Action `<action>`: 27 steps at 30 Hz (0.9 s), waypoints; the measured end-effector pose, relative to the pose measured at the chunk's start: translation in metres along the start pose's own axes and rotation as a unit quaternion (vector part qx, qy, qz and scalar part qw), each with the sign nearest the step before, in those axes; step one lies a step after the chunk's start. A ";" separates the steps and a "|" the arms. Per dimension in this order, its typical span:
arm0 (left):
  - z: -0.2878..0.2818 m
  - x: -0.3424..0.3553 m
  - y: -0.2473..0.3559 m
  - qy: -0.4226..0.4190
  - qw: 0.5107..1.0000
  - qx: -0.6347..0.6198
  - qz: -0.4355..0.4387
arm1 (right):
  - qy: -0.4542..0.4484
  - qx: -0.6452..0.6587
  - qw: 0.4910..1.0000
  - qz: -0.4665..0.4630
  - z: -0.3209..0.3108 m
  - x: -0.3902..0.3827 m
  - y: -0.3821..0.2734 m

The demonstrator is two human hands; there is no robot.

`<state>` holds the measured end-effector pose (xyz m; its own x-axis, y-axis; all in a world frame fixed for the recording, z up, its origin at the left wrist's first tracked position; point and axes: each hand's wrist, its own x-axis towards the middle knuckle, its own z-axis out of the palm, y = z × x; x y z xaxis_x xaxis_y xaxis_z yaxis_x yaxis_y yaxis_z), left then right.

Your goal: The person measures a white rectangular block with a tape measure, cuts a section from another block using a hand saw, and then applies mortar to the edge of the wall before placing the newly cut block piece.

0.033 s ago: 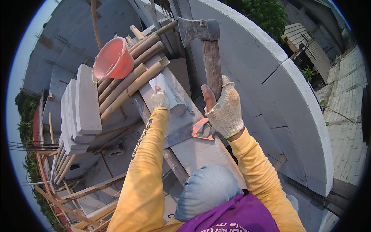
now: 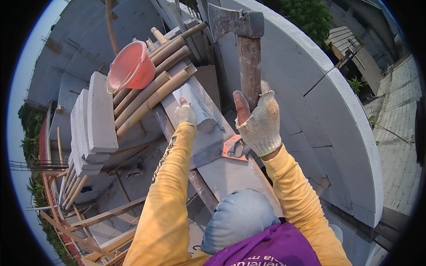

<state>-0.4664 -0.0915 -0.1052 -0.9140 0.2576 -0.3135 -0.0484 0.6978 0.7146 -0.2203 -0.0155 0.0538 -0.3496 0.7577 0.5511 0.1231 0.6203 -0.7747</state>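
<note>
My right hand (image 2: pixel 262 124), in a white knit glove with bare fingertips, is closed round the wooden handle of a hatchet (image 2: pixel 250 62). The worn metal blade points up and away, raised above the plank. My left hand (image 2: pixel 184 114), gloved alike, grips the near left side of a pale grey block piece (image 2: pixel 199 111). Its thumb shows; the other fingers are hidden. The block lies on a dusty plank (image 2: pixel 228 179). Nearer to me, a handsaw (image 2: pixel 234 148) with an orange and black handle lies across that plank, its blade toward the left.
Beyond my left hand lie several bamboo poles (image 2: pixel 155 95), with a red bucket (image 2: pixel 133 66) on them. Stacked grey blocks (image 2: pixel 101 117) stand at the left. A curved block wall (image 2: pixel 319 111) rises close on my right. Wooden framing (image 2: pixel 111 213) is below left.
The hatchet in my right hand has moved slightly up and to the right. My left hand stays on the block, and the saw lies where it was.
</note>
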 end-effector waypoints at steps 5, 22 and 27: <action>-0.004 0.002 0.005 0.025 1.000 0.007 0.003 | -0.047 0.019 0.989 0.136 0.050 0.002 0.001; -0.002 0.013 -0.012 0.014 0.999 -0.022 0.030 | -0.041 0.059 0.986 0.151 0.069 -0.001 0.007; 0.012 0.000 0.011 0.019 0.996 -0.080 0.032 | -0.332 -0.083 0.920 0.191 0.080 -0.019 0.065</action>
<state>-0.4624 -0.0756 -0.1045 -0.9313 0.2708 -0.2435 -0.0508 0.5655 0.8232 -0.2804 -0.0056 -0.0316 -0.7359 0.6689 -0.1049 0.4748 0.3994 -0.7843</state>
